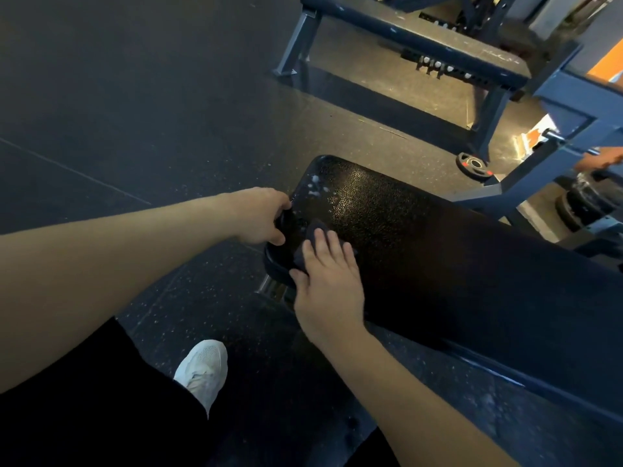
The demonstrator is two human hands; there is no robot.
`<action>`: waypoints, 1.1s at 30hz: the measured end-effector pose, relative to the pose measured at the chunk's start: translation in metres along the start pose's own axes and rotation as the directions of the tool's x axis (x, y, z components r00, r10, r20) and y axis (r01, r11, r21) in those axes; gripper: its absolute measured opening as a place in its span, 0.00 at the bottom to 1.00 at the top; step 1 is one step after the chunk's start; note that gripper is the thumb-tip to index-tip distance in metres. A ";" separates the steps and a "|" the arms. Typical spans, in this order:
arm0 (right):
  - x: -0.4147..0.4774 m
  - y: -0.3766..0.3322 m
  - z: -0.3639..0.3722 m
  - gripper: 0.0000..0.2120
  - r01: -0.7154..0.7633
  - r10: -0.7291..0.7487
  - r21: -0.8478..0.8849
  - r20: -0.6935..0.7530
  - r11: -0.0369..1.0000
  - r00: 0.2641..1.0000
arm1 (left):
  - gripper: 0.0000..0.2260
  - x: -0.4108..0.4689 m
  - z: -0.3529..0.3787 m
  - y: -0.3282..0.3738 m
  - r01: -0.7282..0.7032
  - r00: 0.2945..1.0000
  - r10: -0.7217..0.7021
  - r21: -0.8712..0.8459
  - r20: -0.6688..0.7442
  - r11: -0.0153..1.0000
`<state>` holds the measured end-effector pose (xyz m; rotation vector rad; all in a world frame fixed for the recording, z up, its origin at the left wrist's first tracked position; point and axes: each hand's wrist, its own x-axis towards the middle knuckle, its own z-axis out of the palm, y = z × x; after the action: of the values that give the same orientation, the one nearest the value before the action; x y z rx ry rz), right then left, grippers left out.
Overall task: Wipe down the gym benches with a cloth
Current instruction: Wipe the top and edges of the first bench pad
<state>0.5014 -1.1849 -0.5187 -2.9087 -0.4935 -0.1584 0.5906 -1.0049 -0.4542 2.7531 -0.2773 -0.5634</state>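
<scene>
Nearest, at the bottom left of the frame, lies the person's black clothing [84, 416], with a white shoe [202, 369] just past its edge on the speckled dark floor [135, 96]. From the bottom right a bare forearm runs up to the right hand [328, 288], a little below the frame's centre. Its fingers are stretched out straight and lie flat on a dark cloth [317, 232], pressing it onto the near end of the bench [438, 251]; the cloth shows only past the fingertips and beside the thumb. The bench's black padded top runs from the centre down toward the right edge, with a blue rail along its lower side. Just left of the cloth, the left hand [261, 215] comes in from the left edge and grips the end of the bench, its fingers and thumb curled round the pad's rim. Above both hands, near the pad's upper corner, sit small white spots of foam [317, 187], apart from the cloth. Further up and right, a small weight plate [473, 165] lies flat on the floor, beside a blue steel frame [573, 106] at the right edge. Along the top of the frame stands a far bench [421, 38] on blue legs, well apart from the hands.
</scene>
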 end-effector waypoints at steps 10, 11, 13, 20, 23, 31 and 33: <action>-0.030 0.019 -0.024 0.29 0.186 -0.189 0.042 0.126 0.982 0.974 | 0.21 -0.003 0.001 -0.004 0.040 0.999 -0.041 -0.039 -0.008 0.998; -0.028 0.019 -0.026 0.29 0.187 -0.192 0.046 0.143 0.981 0.971 | 0.20 -0.003 0.001 -0.006 0.041 0.999 -0.041 -0.066 0.001 0.997; -0.013 0.019 -0.029 0.28 0.154 -0.164 0.066 0.193 0.986 0.967 | 0.20 -0.003 0.003 -0.009 0.038 0.999 -0.038 -0.110 0.007 0.993; 0.117 0.040 -0.025 0.25 -0.087 0.091 -0.029 0.194 0.996 0.977 | 0.18 -0.011 0.009 -0.010 0.035 0.999 -0.038 -0.153 -0.017 0.988; 0.134 0.030 -0.017 0.26 -0.155 0.173 -0.100 0.198 0.983 0.965 | 0.19 -0.017 0.011 -0.011 0.050 0.998 -0.056 -0.160 -0.029 0.986; 0.059 0.022 -0.034 0.25 0.064 -0.066 0.016 0.227 0.998 0.972 | 0.10 -0.015 0.001 -0.008 0.070 0.997 -0.067 -0.115 0.029 0.991; 0.072 0.027 -0.033 0.25 0.067 -0.066 0.000 0.228 0.998 0.971 | 0.10 -0.014 -0.001 -0.008 0.079 0.996 -0.075 -0.119 0.039 0.990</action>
<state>0.5760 -1.1940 -0.4813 -2.9346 -0.6278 0.1675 0.5788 -0.9940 -0.4509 2.6487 -0.1398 -0.6270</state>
